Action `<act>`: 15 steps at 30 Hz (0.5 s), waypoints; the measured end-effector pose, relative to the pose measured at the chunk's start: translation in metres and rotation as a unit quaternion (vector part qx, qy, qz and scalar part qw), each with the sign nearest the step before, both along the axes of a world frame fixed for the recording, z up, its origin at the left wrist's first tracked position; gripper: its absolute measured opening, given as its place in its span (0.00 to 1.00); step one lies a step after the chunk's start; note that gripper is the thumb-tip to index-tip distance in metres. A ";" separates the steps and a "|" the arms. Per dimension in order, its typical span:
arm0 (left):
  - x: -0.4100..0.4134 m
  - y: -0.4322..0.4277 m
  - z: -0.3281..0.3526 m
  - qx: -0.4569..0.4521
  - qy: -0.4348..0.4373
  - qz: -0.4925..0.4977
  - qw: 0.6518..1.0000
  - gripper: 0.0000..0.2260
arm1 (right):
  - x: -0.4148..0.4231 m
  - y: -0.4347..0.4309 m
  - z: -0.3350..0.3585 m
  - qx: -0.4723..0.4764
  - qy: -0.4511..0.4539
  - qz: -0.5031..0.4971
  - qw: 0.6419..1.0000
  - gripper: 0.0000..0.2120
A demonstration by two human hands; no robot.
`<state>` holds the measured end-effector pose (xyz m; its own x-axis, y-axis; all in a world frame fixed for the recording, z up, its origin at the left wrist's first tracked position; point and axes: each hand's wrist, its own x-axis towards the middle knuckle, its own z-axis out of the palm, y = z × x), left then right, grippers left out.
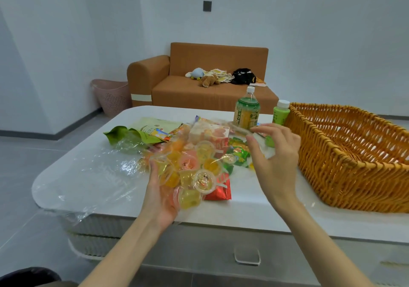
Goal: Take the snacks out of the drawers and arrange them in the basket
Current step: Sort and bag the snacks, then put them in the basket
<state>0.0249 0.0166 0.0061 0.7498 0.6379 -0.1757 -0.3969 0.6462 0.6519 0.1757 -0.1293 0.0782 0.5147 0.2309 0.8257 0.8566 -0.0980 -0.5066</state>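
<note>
Head view, left hand [161, 198]: palm up under the jelly bag [192, 169], fingers curled round it.
Right hand [276, 153]: at the bag's top; cannot tell if it pinches.
Basket [332, 176]: right of right hand, seemingly empty.
Progress: snacks [155, 131], bottles [246, 109] on table [254, 207] beyond hands; arranging likely unstarted.

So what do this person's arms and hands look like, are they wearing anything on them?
The left forearm and right forearm are bare, with no sleeves in view. The left hand and right hand wear no gloves, and no ring, watch or bracelet shows.
</note>
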 end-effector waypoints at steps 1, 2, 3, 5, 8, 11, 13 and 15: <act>0.000 -0.001 0.003 0.002 -0.011 0.004 1.000 0.28 | 0.001 0.001 -0.005 0.014 0.047 -0.001 0.999 0.17; 0.000 0.000 0.004 -0.002 -0.019 0.005 1.000 0.28 | 0.000 0.001 -0.007 0.013 0.137 0.031 0.990 0.24; 0.000 0.000 0.005 -0.013 -0.020 0.014 1.000 0.28 | -0.002 0.002 -0.008 -0.003 0.253 0.095 0.963 0.32; 0.002 -0.001 0.003 -0.019 -0.019 0.016 1.000 0.29 | -0.006 0.006 -0.012 -0.067 0.438 0.226 0.867 0.43; 0.008 -0.008 -0.001 -0.027 -0.007 -0.020 0.999 0.32 | -0.009 0.012 -0.025 -0.112 0.482 0.283 0.822 0.38; 0.013 -0.017 0.002 -0.040 -0.036 -0.063 0.997 0.29 | -0.008 0.013 -0.020 -0.025 0.437 0.258 0.861 0.15; 0.014 -0.020 0.007 -0.017 -0.026 -0.098 0.995 0.27 | -0.006 0.008 -0.008 0.035 0.429 0.274 0.860 0.11; 0.015 -0.019 0.010 0.049 0.008 -0.103 0.993 0.27 | -0.004 0.003 0.002 0.053 0.405 0.297 0.863 0.11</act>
